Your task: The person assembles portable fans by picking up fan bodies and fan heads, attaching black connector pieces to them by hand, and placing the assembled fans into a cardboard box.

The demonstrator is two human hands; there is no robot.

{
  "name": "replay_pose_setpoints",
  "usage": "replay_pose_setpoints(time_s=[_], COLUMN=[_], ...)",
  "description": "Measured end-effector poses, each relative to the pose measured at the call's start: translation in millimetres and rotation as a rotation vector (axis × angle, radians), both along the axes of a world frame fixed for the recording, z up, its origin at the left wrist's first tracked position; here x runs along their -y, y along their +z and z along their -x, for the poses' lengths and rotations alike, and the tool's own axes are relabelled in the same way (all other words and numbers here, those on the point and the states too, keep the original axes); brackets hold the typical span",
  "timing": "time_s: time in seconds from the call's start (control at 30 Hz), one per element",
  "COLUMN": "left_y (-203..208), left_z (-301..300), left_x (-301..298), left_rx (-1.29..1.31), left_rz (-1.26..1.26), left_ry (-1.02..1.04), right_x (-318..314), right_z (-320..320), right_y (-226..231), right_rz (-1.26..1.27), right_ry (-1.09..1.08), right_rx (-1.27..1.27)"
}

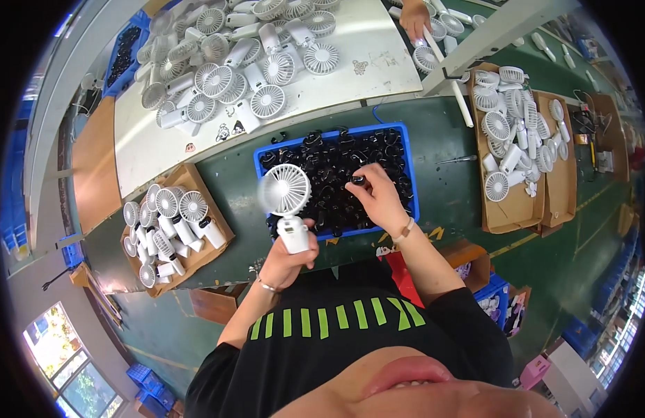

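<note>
My left hand (pixel 286 263) is closed around the handle of a white handheld fan (pixel 289 191). The fan stands upright, its round grille at the top, over the left side of a blue tray (pixel 410 164). Black coiled cords (pixel 329 171), perhaps cables, fill that tray. Above its right half, my right hand (pixel 380 200) pinches a small black coiled cord (pixel 358 180) between thumb and fingers. Part of the cord is hidden by the fingertips.
Left of the tray is a cardboard box (pixel 226 237) of white fans. Many more fans (pixel 218 80) lie piled on a white board (pixel 378 63). Cardboard boxes (pixel 500 224) of fans stand at right, near a tweezers-like tool (pixel 456 159). Another person's hand (pixel 414 21) works beyond a metal post.
</note>
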State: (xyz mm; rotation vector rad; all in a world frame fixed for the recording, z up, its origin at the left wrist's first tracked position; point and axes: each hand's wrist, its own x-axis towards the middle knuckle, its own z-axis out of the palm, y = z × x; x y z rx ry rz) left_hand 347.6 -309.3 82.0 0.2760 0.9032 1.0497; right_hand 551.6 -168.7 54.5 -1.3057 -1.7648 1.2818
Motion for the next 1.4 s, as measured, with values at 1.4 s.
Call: replay_pose_setpoints(time_s=[1.4], left_y=[83], left_z=[174], left_x=[123], left_rx=[-0.079], left_rz=[-0.109], left_ry=[0.026], right_x=[216], right_z=[252], right_y=[110], right_rz=[0.859], right_ry=[0.047], right_rx=[-0.583])
